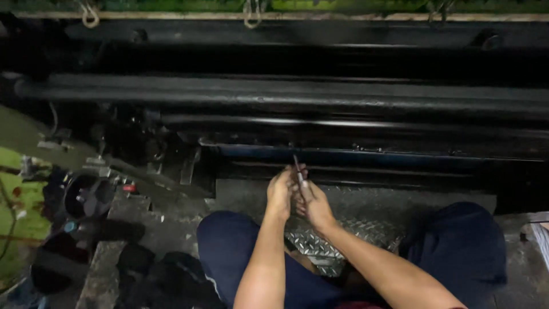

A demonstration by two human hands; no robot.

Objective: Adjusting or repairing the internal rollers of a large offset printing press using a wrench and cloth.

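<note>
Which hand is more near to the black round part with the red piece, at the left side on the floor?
Left. The left hand is on the side toward the black round part, though clearly apart from it. The right hand is just beyond, farther away. Both hold a thin tool.

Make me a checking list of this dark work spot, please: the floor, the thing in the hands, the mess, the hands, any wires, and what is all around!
Surface: ridged metal floor plate, shiny, between the knees.
Job's things: thin rod-like tool, held upright; its kind is too blurred to tell.
Clutter: dark round parts and small bits at the left; black bundles lower left.
Grippers: left hand and right hand close together, both around the tool.
Cables: thin wire at the far left edge.
Surroundings: long black machine bars across the front; green ground at left.
</note>
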